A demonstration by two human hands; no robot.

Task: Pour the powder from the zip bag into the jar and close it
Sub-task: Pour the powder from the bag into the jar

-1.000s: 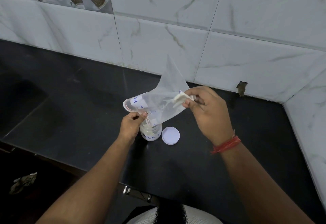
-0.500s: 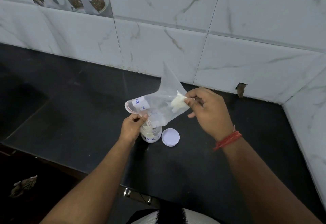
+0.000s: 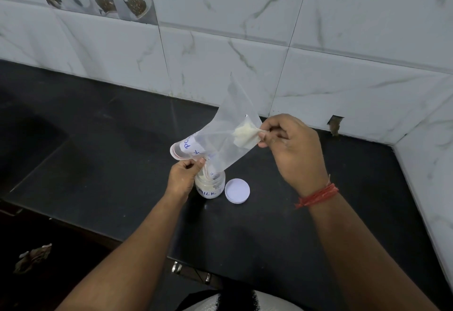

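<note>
That thin clear plastic zip bag looks limp and nearly weightless: the right hand pinches its powdery corner, the left hand pinches its mouth over the small clear glass jar mid-countertop. Best held by those ends

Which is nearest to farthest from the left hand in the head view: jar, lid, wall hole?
From the left hand:
1. Jar, right beside it, under the bag's mouth.
2. Lid, on the counter just past the jar.
3. Wall hole, far right at the backsplash.
</note>
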